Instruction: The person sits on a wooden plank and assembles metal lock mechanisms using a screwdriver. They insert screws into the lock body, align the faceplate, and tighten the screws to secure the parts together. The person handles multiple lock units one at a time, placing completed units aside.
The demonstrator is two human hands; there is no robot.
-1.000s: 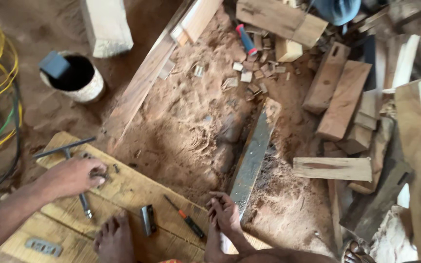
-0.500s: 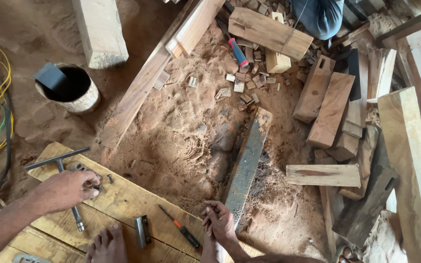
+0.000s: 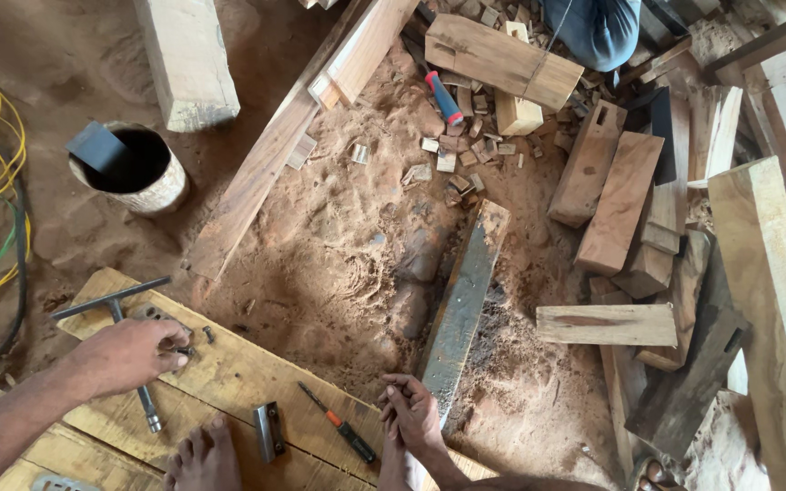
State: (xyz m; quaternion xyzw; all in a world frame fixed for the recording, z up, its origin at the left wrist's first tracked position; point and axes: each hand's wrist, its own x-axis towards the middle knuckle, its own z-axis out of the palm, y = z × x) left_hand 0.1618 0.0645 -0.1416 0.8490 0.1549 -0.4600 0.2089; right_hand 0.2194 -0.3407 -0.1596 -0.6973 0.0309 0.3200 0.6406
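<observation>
Sawdust-strewn dirt floor [image 3: 338, 245], timber offcuts all around. My left hand [image 3: 129, 355] rests on the pale wooden plank [image 3: 238, 373], fingers curled over a small metal fitting [image 3: 161, 318] beside the T-shaped steel tool [image 3: 125, 332], its shaft running toward me. My right hand [image 3: 411, 414], loosely curled and empty, touches the long dark timber beam [image 3: 461, 305], which points away.

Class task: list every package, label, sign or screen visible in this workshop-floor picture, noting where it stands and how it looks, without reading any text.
None of these is in view.
Nearest thing to a container: a round, pale-walled pot with a dark inside, upper left on the sawdust floor, a dark flat piece leaning on its rim; no label shows.
</observation>
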